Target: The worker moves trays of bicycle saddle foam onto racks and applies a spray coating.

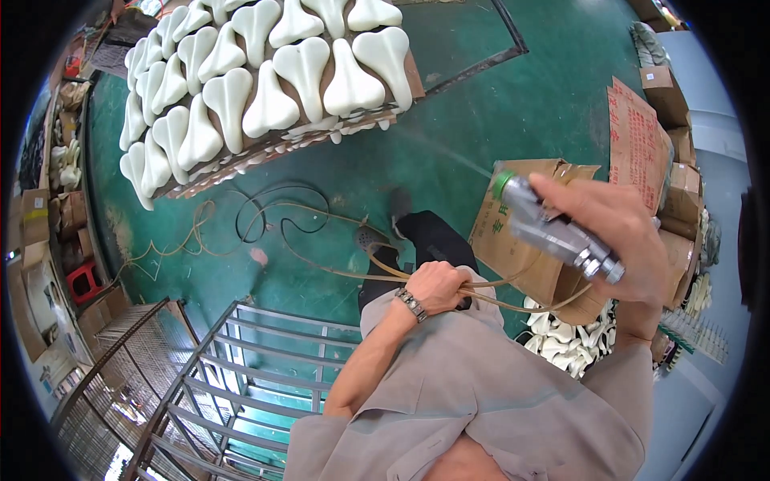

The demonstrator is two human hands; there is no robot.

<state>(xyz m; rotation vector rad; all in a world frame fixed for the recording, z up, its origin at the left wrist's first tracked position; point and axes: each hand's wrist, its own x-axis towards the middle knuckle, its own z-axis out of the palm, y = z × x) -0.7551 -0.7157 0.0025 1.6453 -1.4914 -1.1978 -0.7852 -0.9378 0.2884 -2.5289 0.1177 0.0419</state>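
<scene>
Right hand [622, 232] closed in a firm grip around one silver metal spray gun [553, 228], its long axis slanting up-left, green nozzle aimed at the stacked white moulded saddle shapes [265, 80], well apart, up-left of the gun. Left hand [437, 287], below-left of the gun, clasps the thin tan hoses [321, 268]; two strands reach the gun.

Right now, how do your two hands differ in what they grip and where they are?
The right hand is raised, closed around a silver metal spray gun with a green tip; the left hand sits lower, near the waist, gathering thin tan hoses. The left wrist wears a metal bracelet; the right shows none. Both are bare and shut.
</scene>
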